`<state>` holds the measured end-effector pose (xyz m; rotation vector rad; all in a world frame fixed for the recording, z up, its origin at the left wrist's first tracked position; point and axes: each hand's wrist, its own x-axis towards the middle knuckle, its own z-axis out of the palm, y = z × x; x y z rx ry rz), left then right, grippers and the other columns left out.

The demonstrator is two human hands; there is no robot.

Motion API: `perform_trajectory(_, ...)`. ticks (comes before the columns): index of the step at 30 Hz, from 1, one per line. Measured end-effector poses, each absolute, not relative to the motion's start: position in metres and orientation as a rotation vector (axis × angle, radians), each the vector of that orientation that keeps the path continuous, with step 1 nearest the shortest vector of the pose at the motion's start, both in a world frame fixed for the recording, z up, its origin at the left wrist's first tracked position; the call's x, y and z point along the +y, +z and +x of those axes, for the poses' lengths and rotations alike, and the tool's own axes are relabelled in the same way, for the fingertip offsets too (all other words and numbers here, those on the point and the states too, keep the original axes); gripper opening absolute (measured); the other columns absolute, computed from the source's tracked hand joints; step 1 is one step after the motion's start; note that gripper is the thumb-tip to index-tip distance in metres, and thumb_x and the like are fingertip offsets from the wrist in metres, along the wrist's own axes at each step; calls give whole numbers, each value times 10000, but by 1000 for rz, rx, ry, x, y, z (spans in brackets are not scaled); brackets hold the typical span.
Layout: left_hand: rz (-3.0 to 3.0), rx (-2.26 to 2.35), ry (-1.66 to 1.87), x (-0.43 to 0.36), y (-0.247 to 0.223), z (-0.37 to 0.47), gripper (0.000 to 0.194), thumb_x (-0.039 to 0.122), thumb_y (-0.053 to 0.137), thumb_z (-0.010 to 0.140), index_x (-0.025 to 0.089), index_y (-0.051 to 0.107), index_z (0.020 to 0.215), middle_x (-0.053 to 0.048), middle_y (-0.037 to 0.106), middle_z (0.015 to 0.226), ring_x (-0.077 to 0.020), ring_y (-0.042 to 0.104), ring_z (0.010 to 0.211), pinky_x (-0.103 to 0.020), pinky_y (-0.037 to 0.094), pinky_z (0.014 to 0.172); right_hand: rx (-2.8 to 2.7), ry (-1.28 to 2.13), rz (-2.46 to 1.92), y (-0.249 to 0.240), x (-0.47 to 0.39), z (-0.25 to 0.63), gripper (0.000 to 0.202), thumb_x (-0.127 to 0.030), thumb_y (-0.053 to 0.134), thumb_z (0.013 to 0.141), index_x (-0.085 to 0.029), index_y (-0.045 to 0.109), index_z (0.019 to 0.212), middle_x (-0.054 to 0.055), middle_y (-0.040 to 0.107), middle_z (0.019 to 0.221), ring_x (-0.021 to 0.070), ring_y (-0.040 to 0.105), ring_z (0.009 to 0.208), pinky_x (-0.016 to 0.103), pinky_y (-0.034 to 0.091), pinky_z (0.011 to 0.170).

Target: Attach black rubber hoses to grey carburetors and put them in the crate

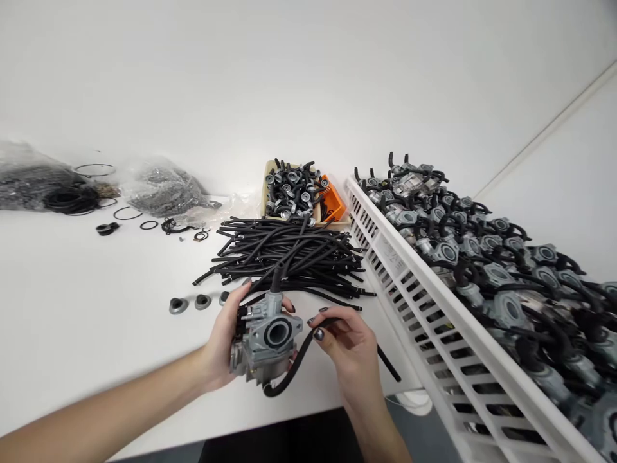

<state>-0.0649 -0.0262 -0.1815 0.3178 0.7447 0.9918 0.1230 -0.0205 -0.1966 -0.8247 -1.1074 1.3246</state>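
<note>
Wrapped round the left side of a grey metal carburetor is my left hand, which holds it above the white table with its round opening facing me. A black rubber hose runs from the carburetor's bottom and curves up to the right. My right hand pinches this hose near its upper end between thumb and fingers. A black cap with a short tube tops the carburetor. Behind it lies a pile of black hoses.
A white slatted crate full of carburetors fills the right side. At the back stand a cream tray of capped parts and an orange bin. Plastic bags, rubber rings and small round caps lie left.
</note>
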Motion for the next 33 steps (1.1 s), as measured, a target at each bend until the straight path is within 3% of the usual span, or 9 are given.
perform_trajectory(7,357,727,954,-24,-185,-65,565,620,508,844,131,691,1061,-133,738,825,-297,702,700,-392,581,598,-1053,1444,-814,-206,-15,112,316,-307,875,682,-262,715,951,-5,734,761,111,602,648,223,478,631)
perform_trajectory(12,302,782,875,-26,-177,-64,594,621,393,904,153,666,1147,-126,743,863,-301,709,719,-426,587,643,-1063,1457,-848,-208,-15,111,394,-346,872,664,-243,672,987,-5,704,754,136,603,657,266,484,656)
perform_trajectory(20,389,726,789,-29,-180,-67,657,670,499,835,141,628,1202,-101,709,660,-369,716,610,-488,567,588,-1016,1305,-892,-221,-10,106,682,-263,919,527,-270,551,1101,-70,559,740,118,518,668,226,407,602)
perform_trajectory(26,390,690,762,-27,-180,-68,647,671,441,863,176,570,1260,-101,726,739,-381,722,623,-479,553,577,-908,1343,-854,-212,-16,100,620,-255,932,497,-255,384,789,-103,480,718,84,463,598,192,377,549)
perform_trajectory(33,388,681,745,-26,-178,-66,600,680,436,860,180,602,1147,-109,723,769,-358,716,615,-455,555,576,-1178,1297,-861,-211,-17,107,399,-486,859,630,-210,580,701,-30,519,689,136,465,637,251,370,585)
